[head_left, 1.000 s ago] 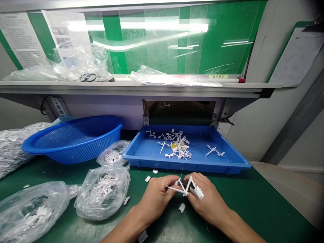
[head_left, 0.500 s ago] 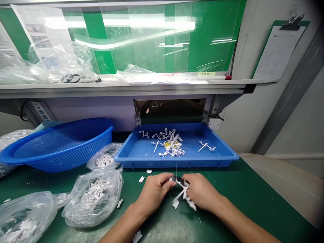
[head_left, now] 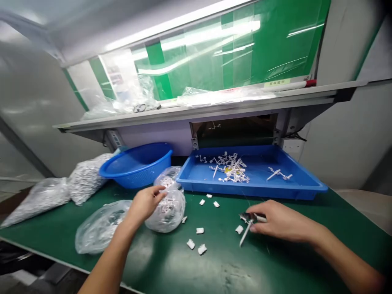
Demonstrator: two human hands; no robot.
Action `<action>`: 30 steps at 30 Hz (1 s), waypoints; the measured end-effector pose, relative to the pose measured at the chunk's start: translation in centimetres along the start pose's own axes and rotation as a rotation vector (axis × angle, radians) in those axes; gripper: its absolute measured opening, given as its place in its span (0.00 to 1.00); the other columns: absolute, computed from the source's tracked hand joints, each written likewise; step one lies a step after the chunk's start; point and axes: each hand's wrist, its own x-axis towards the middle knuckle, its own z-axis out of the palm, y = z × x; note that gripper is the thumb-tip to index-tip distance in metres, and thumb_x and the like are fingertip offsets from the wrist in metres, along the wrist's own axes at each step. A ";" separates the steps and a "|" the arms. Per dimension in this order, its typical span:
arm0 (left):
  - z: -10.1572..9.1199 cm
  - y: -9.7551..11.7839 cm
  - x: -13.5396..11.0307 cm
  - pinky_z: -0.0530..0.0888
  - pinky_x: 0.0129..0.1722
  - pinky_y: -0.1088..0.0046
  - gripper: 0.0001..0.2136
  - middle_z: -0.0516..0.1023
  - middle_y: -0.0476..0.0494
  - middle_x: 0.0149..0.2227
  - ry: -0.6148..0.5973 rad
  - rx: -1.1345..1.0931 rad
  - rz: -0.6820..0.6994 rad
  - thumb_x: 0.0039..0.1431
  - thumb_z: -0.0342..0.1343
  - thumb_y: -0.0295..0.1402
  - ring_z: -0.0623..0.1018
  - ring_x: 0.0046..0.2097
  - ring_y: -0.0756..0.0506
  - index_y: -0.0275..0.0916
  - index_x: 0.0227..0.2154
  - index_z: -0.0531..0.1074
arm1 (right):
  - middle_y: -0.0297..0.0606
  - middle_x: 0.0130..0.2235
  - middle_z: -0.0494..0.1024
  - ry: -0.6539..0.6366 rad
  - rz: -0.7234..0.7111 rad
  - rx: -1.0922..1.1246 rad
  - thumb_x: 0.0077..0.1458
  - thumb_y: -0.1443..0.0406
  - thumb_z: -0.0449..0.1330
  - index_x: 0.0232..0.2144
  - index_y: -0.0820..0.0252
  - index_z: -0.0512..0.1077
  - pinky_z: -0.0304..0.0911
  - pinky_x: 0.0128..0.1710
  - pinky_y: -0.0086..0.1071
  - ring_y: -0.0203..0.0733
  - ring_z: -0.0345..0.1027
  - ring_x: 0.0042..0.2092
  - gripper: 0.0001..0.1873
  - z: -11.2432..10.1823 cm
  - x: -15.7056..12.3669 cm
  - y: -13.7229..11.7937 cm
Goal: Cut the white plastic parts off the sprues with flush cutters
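My left hand (head_left: 146, 203) reaches out to the left, fingers curled at the mouth of a clear bag of small white parts (head_left: 168, 210). What its fingertips hold, if anything, is too small to make out. Resting on the green mat, my right hand (head_left: 280, 221) is closed on a white plastic sprue (head_left: 246, 232) together with a small dark tool (head_left: 248, 216). Several small white parts (head_left: 196, 240) lie loose on the mat between my hands.
A blue tray (head_left: 254, 188) with several white sprues sits behind my hands. A blue basket (head_left: 137, 165) stands at the back left. More clear bags of parts (head_left: 98, 226) (head_left: 84, 179) lie to the left. A shelf (head_left: 214, 108) runs overhead with plastic bags on it.
My left hand let go of the sprue and moved left to the bag of parts. My right hand stayed low with the sprue and tool. The view swung left.
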 end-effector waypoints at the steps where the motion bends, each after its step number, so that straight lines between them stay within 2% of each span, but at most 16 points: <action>1: -0.4 -0.8 -0.3 0.72 0.39 0.70 0.15 0.82 0.45 0.32 -0.026 0.025 -0.013 0.50 0.62 0.44 0.79 0.36 0.40 0.41 0.37 0.81 | 0.34 0.27 0.76 -0.028 0.015 -0.029 0.50 0.57 0.62 0.28 0.56 0.78 0.47 0.23 0.30 0.35 0.59 0.24 0.10 0.4 0.1 0.1; 2: -0.5 -1.1 -0.7 0.71 0.38 0.70 0.16 0.82 0.45 0.31 -0.012 0.034 -0.022 0.52 0.61 0.46 0.79 0.35 0.40 0.41 0.38 0.80 | 0.34 0.27 0.75 -0.047 0.036 -0.054 0.51 0.57 0.60 0.27 0.56 0.77 0.46 0.22 0.30 0.35 0.58 0.24 0.10 0.6 0.2 0.1; 4: -0.2 -0.6 -1.7 0.71 0.38 0.72 0.19 0.82 0.45 0.34 0.104 0.002 -0.034 0.58 0.54 0.49 0.78 0.36 0.42 0.40 0.41 0.79 | 0.34 0.27 0.74 -0.044 0.064 -0.053 0.53 0.58 0.59 0.27 0.57 0.76 0.46 0.23 0.30 0.35 0.57 0.25 0.11 0.8 0.6 0.2; 6: 0.9 1.3 -2.7 0.71 0.35 0.73 0.20 0.80 0.45 0.33 0.177 -0.106 -0.012 0.62 0.49 0.49 0.77 0.35 0.44 0.38 0.40 0.78 | 0.34 0.28 0.73 0.000 0.030 0.084 0.53 0.58 0.59 0.30 0.58 0.75 0.51 0.26 0.30 0.35 0.59 0.27 0.11 0.6 1.0 0.1; 7: 1.8 2.7 -3.1 0.71 0.34 0.74 0.19 0.80 0.46 0.31 0.148 -0.172 0.033 0.62 0.50 0.48 0.77 0.33 0.45 0.38 0.38 0.78 | 0.34 0.29 0.73 0.022 -0.009 0.203 0.53 0.57 0.60 0.31 0.60 0.75 0.53 0.28 0.30 0.36 0.60 0.28 0.11 0.4 1.1 0.0; 8: 2.8 4.3 -3.6 0.71 0.34 0.75 0.17 0.79 0.47 0.31 0.075 -0.231 0.103 0.62 0.51 0.47 0.76 0.33 0.45 0.38 0.38 0.78 | 0.35 0.29 0.73 0.040 -0.046 0.346 0.53 0.57 0.60 0.32 0.61 0.74 0.55 0.30 0.30 0.36 0.61 0.29 0.12 0.4 1.3 0.0; 10: 5.0 7.5 -4.4 0.72 0.38 0.75 0.13 0.80 0.47 0.35 -0.160 -0.301 0.281 0.62 0.54 0.42 0.77 0.37 0.46 0.41 0.39 0.78 | 0.35 0.28 0.72 0.061 -0.076 0.644 0.51 0.55 0.62 0.33 0.62 0.73 0.55 0.31 0.31 0.36 0.61 0.29 0.15 0.4 1.5 0.1; 12: 7.1 10.4 -5.0 0.72 0.42 0.74 0.11 0.79 0.48 0.40 -0.348 -0.331 0.420 0.61 0.56 0.37 0.77 0.40 0.47 0.43 0.44 0.76 | 0.34 0.26 0.72 0.076 -0.043 0.853 0.50 0.55 0.64 0.34 0.63 0.72 0.54 0.29 0.30 0.35 0.61 0.28 0.17 0.7 1.7 0.5; 14: 8.9 12.5 -5.1 0.72 0.42 0.74 0.16 0.78 0.48 0.43 -0.431 -0.355 0.493 0.60 0.57 0.34 0.77 0.41 0.47 0.45 0.51 0.72 | 0.34 0.26 0.72 0.076 -0.005 0.954 0.49 0.56 0.65 0.35 0.63 0.72 0.53 0.27 0.28 0.34 0.62 0.27 0.16 0.9 1.9 1.0; 16: 10.0 13.8 -4.6 0.71 0.43 0.75 0.17 0.77 0.47 0.45 -0.480 -0.349 0.591 0.60 0.57 0.31 0.76 0.42 0.48 0.46 0.52 0.71 | 0.35 0.26 0.72 0.062 0.000 1.000 0.50 0.57 0.65 0.34 0.63 0.73 0.52 0.27 0.27 0.33 0.62 0.27 0.16 1.0 2.0 1.4; 19: 10.7 14.5 -3.4 0.70 0.41 0.75 0.10 0.78 0.47 0.40 -0.581 -0.283 0.772 0.63 0.54 0.30 0.75 0.40 0.48 0.43 0.44 0.75 | 0.34 0.24 0.70 0.028 0.011 1.038 0.50 0.56 0.64 0.32 0.64 0.73 0.52 0.26 0.27 0.33 0.61 0.26 0.15 0.9 2.2 1.7; 21: 11.1 14.5 -2.8 0.69 0.39 0.76 0.08 0.78 0.47 0.36 -0.621 -0.269 0.810 0.64 0.53 0.31 0.75 0.37 0.49 0.42 0.41 0.76 | 0.34 0.25 0.70 0.033 0.024 1.032 0.52 0.54 0.63 0.33 0.64 0.73 0.52 0.26 0.27 0.32 0.60 0.26 0.17 0.8 2.5 1.8; 24: 12.1 13.8 -2.4 0.70 0.37 0.76 0.07 0.78 0.48 0.35 -0.516 -0.377 0.649 0.62 0.56 0.35 0.76 0.35 0.49 0.41 0.39 0.76 | 0.35 0.30 0.73 0.259 0.032 0.826 0.56 0.53 0.57 0.39 0.61 0.72 0.55 0.29 0.29 0.34 0.62 0.29 0.18 0.6 3.0 1.8; 26: 12.8 13.1 -2.5 0.71 0.34 0.76 0.09 0.78 0.48 0.34 -0.409 -0.505 0.441 0.61 0.57 0.39 0.76 0.33 0.49 0.40 0.39 0.76 | 0.35 0.31 0.74 0.439 0.058 0.446 0.58 0.55 0.55 0.36 0.59 0.71 0.56 0.32 0.31 0.36 0.63 0.31 0.14 0.9 3.2 1.8; 28: 13.5 12.4 -2.7 0.72 0.31 0.76 0.11 0.78 0.48 0.31 -0.377 -0.611 0.282 0.61 0.57 0.41 0.75 0.30 0.49 0.40 0.39 0.76 | 0.34 0.31 0.73 0.498 0.068 0.028 0.57 0.61 0.54 0.32 0.58 0.71 0.56 0.34 0.33 0.39 0.63 0.33 0.09 1.4 3.2 1.9; 30: 13.8 11.9 -2.9 0.73 0.33 0.76 0.12 0.78 0.48 0.31 -0.393 -0.654 0.233 0.61 0.57 0.42 0.76 0.31 0.48 0.40 0.42 0.76 | 0.34 0.33 0.73 0.482 0.044 -0.223 0.54 0.66 0.54 0.32 0.57 0.70 0.55 0.37 0.34 0.40 0.64 0.36 0.05 2.2 3.2 1.9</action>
